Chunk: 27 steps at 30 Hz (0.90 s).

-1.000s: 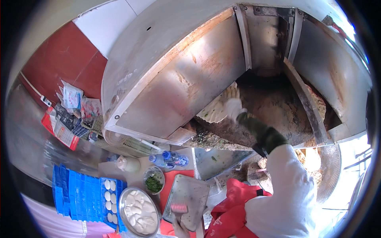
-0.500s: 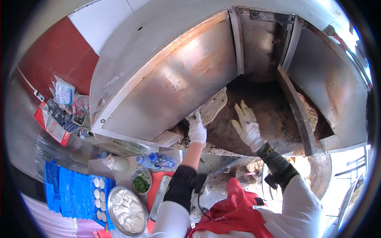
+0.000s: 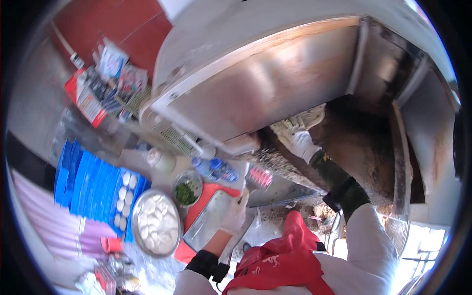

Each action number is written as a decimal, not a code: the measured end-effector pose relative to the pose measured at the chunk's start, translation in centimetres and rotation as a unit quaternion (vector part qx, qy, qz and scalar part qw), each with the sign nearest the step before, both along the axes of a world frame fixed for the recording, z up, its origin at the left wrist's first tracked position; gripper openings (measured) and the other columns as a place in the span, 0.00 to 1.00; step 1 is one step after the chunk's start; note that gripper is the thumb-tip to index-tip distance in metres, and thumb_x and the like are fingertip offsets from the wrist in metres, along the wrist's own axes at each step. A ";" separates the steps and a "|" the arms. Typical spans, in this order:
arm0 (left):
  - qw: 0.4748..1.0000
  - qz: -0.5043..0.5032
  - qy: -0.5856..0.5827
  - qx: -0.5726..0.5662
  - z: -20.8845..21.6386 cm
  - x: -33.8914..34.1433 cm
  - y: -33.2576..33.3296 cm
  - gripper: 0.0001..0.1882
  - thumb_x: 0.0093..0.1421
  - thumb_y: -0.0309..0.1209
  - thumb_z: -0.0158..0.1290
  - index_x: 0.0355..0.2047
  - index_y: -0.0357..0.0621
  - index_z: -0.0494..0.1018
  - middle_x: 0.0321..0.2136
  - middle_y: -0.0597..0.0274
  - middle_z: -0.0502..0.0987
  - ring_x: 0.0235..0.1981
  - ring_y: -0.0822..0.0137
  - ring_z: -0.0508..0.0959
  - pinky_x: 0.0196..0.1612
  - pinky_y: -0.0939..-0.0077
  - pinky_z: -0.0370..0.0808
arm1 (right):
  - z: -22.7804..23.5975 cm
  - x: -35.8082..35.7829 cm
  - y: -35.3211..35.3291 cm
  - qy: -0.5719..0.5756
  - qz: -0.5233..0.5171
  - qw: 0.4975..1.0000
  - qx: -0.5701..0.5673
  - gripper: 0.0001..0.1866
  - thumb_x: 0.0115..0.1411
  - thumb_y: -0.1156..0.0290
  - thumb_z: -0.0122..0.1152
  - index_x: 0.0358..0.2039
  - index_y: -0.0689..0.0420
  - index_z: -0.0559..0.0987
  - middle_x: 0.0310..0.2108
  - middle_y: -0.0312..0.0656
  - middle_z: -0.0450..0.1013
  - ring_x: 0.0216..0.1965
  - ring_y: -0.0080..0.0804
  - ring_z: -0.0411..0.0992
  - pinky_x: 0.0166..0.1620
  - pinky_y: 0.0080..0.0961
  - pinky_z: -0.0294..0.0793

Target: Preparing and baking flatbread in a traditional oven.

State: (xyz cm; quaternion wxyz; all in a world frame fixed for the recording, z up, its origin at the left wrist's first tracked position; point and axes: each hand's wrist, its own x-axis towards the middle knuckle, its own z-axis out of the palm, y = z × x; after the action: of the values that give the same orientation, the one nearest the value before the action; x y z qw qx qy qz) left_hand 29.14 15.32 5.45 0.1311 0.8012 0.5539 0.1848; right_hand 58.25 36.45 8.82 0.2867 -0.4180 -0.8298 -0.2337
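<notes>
My right hand (image 3: 301, 143), in a pale glove, reaches into the metal-sided oven (image 3: 295, 73). Its fingers lie stretched over a long, flat piece of dough with green flecks (image 3: 310, 117), which rests on the dark baking surface (image 3: 346, 142) along the inner wall. My left hand (image 3: 235, 214), also gloved, is low over the counter, beside a grey rectangular tray (image 3: 206, 223). Its fingers look closed around something small and dark; a shiny, reddish flat piece (image 3: 259, 177) shows just beyond. Blur hides whether the two belong together.
Left of the tray stand a bowl of chopped greens (image 3: 186, 192), a steel basin of white dough pieces (image 3: 157, 223) and blue crates (image 3: 96, 184) with dough rounds. Blue-capped bottles (image 3: 216, 168) stand behind. A curved metal divider (image 3: 400, 157) crosses the oven's right side.
My left hand has left the dough and moved down to the counter by the tray. My right hand has moved onto the dough. The view has swung left.
</notes>
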 end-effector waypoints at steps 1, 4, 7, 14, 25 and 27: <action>0.997 0.047 0.035 -0.049 -0.5 -2.8 -3.5 0.37 0.53 0.20 0.42 0.63 0.51 0.46 0.38 0.43 0.68 0.36 0.45 0.72 0.37 0.58 0.70 | 0.4 -2.4 0.0 -0.044 -0.034 0.994 0.089 0.27 0.60 0.53 0.43 0.58 0.49 0.62 0.38 0.54 0.72 0.40 0.47 0.72 0.51 0.49 0.63; 0.985 0.138 0.047 -0.090 -2.6 -9.0 -11.7 0.38 0.52 0.19 0.41 0.64 0.51 0.45 0.39 0.42 0.68 0.36 0.47 0.72 0.39 0.60 0.70 | -1.1 -4.3 1.3 -0.023 -0.079 0.943 -0.323 0.30 0.61 0.50 0.42 0.60 0.52 0.58 0.18 0.49 0.72 0.18 0.46 0.71 0.24 0.48 0.68; 0.971 0.205 0.029 -0.119 -5.5 -13.5 -19.4 0.38 0.53 0.19 0.41 0.64 0.50 0.42 0.40 0.41 0.66 0.37 0.48 0.71 0.40 0.61 0.70 | -1.4 -1.9 -1.0 -0.105 -0.165 0.933 -0.302 0.31 0.61 0.49 0.40 0.60 0.55 0.57 0.27 0.56 0.74 0.18 0.48 0.71 0.20 0.46 0.66; 0.867 0.459 -0.105 -0.161 -8.4 -16.7 -24.9 0.38 0.53 0.28 0.50 0.62 0.38 0.44 0.44 0.40 0.64 0.44 0.42 0.68 0.47 0.59 0.67 | -3.6 -5.3 -5.6 0.078 -0.081 0.977 -0.180 0.22 0.61 0.60 0.44 0.51 0.61 0.65 0.47 0.51 0.68 0.50 0.45 0.66 0.49 0.35 0.68; 0.835 0.504 -0.172 -0.136 -10.9 -17.1 -22.5 0.32 0.49 0.30 0.52 0.54 0.35 0.57 0.46 0.41 0.68 0.46 0.46 0.70 0.49 0.60 0.67 | -22.0 -18.7 -18.8 0.311 -0.084 0.725 -0.609 0.20 0.62 0.58 0.43 0.44 0.60 0.73 0.41 0.48 0.72 0.47 0.47 0.67 0.50 0.36 0.64; 0.880 0.443 -0.156 -0.068 -11.8 -15.9 -21.3 0.30 0.52 0.28 0.49 0.56 0.39 0.55 0.47 0.41 0.67 0.47 0.46 0.71 0.49 0.58 0.68 | -24.4 -15.4 -16.8 0.404 -0.093 0.711 -0.568 0.19 0.62 0.60 0.44 0.45 0.60 0.73 0.38 0.47 0.73 0.45 0.46 0.69 0.48 0.34 0.65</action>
State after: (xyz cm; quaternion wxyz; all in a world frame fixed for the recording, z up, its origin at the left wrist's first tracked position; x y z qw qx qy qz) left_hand 13.27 -5.94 -6.31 0.1740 0.4219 0.8348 0.3078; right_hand 42.88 19.68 -15.57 0.2797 -0.6314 -0.5678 0.4480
